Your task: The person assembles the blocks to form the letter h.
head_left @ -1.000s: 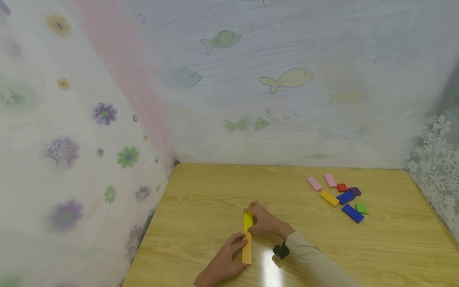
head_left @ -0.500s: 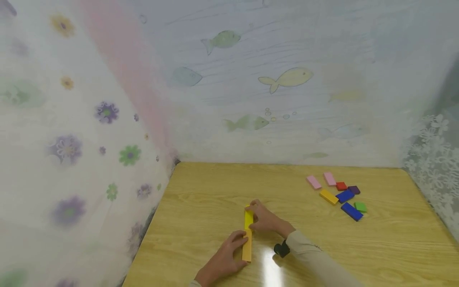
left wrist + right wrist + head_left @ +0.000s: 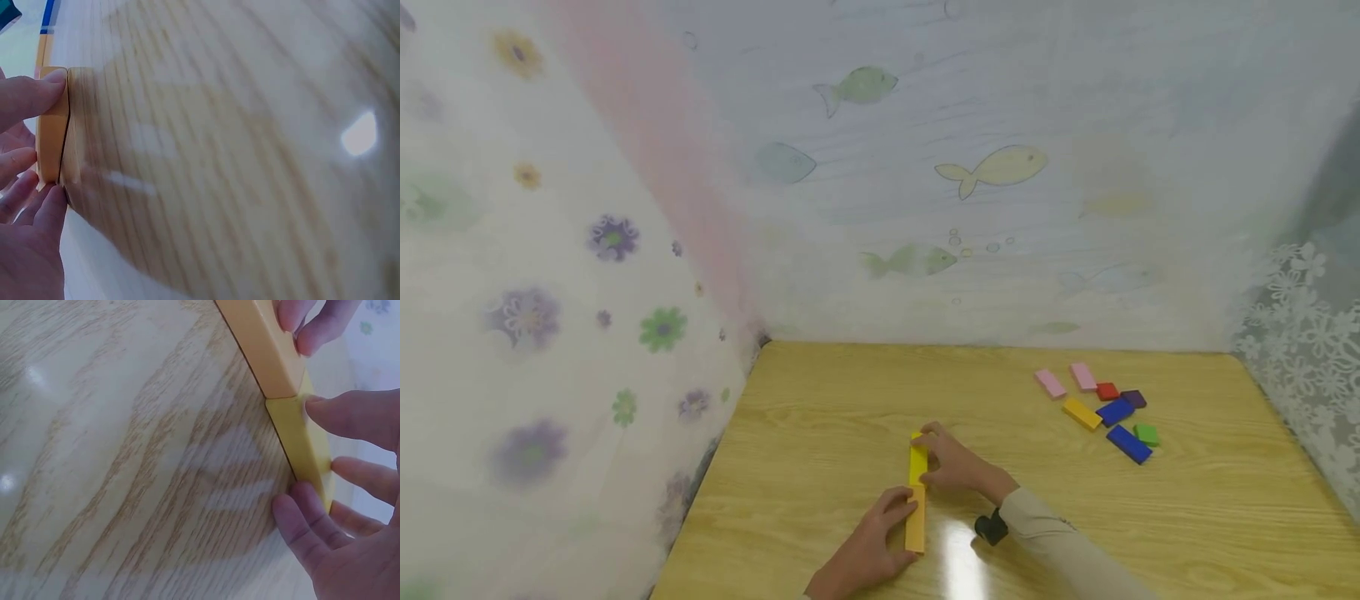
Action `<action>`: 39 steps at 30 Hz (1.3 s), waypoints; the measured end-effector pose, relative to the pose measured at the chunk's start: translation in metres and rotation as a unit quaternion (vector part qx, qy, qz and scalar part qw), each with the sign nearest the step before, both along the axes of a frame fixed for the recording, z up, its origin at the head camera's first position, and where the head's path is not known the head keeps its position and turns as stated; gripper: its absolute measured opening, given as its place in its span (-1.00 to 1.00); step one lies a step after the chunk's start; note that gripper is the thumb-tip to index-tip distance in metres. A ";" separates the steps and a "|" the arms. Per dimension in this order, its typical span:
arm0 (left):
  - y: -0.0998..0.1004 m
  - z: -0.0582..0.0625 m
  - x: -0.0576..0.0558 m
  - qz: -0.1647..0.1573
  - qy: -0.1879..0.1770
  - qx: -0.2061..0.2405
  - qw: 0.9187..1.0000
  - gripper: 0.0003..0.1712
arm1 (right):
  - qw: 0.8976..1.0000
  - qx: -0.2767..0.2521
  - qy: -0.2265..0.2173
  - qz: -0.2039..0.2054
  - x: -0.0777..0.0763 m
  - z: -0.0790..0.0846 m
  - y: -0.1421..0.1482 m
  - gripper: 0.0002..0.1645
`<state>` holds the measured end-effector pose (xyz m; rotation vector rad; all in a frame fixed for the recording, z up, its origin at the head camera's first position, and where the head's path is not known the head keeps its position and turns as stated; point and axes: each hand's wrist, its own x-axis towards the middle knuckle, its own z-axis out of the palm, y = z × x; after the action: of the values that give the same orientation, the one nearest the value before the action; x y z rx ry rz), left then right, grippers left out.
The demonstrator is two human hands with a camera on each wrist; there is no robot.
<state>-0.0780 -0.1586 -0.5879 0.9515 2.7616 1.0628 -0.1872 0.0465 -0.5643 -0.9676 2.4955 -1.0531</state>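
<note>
An orange wooden block [image 3: 915,527] lies on the table with its far end against a yellow block [image 3: 919,465], the two in one straight line. My left hand [image 3: 867,543] grips the orange block between the thumb at its near end and fingers at the far part. On the yellow block, my right hand [image 3: 961,463] has its thumb near the joint and fingertips round the far end. In the right wrist view the yellow block [image 3: 299,434] meets the orange block [image 3: 265,347] end to end, with no visible gap. The left wrist view shows the orange block [image 3: 52,134] spanned lengthwise.
At the right back of the wooden table [image 3: 820,392] lie loose blocks: two pink [image 3: 1051,384], an orange one [image 3: 1082,413], two blue [image 3: 1129,444], a red [image 3: 1107,391], a purple [image 3: 1134,398] and a green [image 3: 1146,434]. A black device [image 3: 992,527] sits by the right sleeve.
Both hands keep their hold on the two blocks, which stay end to end. Only the head view shifts slightly.
</note>
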 end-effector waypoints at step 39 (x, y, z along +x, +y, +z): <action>-0.002 0.006 -0.014 0.036 -0.036 0.006 0.999 -0.40 | 0.998 -0.047 0.002 0.035 0.004 -0.003 0.010 -0.43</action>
<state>-0.0925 -0.1610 -0.5821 0.8045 2.7538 1.1022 -0.1828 0.0566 -0.5670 -1.0768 2.4164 -1.1559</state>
